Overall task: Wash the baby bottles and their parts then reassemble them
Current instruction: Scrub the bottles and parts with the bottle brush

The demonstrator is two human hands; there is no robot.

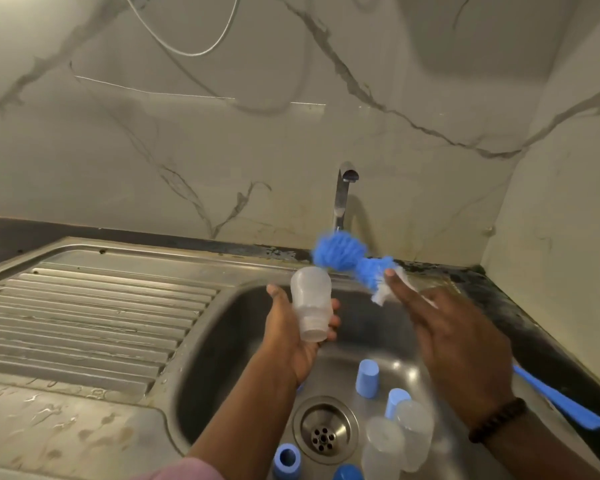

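Clear plastic bottle [310, 303] sat in the left hand [293, 336] above the sink [222, 341], fingers curled round it, its threaded neck pointing down toward the camera. The right hand [454, 337] held the brush [355, 261], index finger stretched along the stem; its other fingers were too blurred to tell. Blue bristles hovered just beside the bottle's base, below the tap [343, 192]. Blue caps [368, 377] and two more clear bottles [397, 434] lay in the basin near the drain [324, 433].
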